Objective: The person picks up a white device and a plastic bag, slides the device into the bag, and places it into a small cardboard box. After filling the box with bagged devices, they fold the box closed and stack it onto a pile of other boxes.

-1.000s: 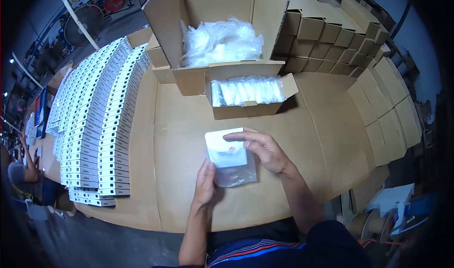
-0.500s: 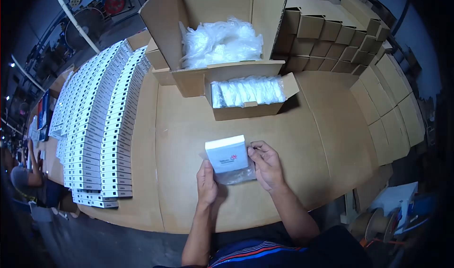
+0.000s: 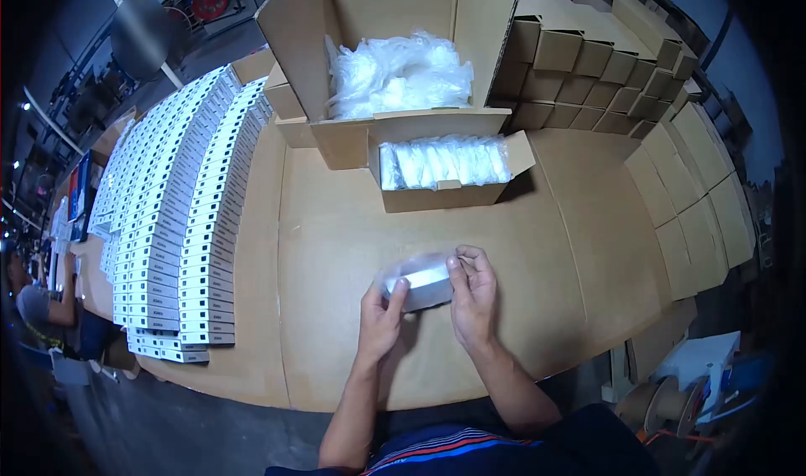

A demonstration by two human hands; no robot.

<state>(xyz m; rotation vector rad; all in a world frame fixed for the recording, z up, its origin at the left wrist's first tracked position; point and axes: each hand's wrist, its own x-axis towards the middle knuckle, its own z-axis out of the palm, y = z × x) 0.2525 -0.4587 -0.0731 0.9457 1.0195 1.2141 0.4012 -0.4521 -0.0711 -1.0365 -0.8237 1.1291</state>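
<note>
Between my two hands is a small white box (image 3: 426,289) in a clear plastic bag, held above the cardboard-covered table (image 3: 336,224). My left hand (image 3: 383,315) grips its left end, thumb on top. My right hand (image 3: 473,295) pinches the right end and the bag's edge, fingers closed. The box is tilted, with a narrow white side showing. Beyond my hands stands an open carton (image 3: 443,197) holding a row of plastic-wrapped packs (image 3: 443,162). Behind it a larger open carton (image 3: 344,147) holds a heap of clear plastic bags (image 3: 399,75).
Stacks of white boxes (image 3: 159,216) line the table's left side. Brown cartons (image 3: 579,65) are piled at the back right, with more cartons (image 3: 693,195) along the right edge. Another person (image 3: 50,304) sits at the far left. A cable spool (image 3: 659,405) stands at lower right.
The white box has tipped, so its printed face no longer shows and a narrow side does. My left hand has moved slightly up and right, its thumb now over the box.
</note>
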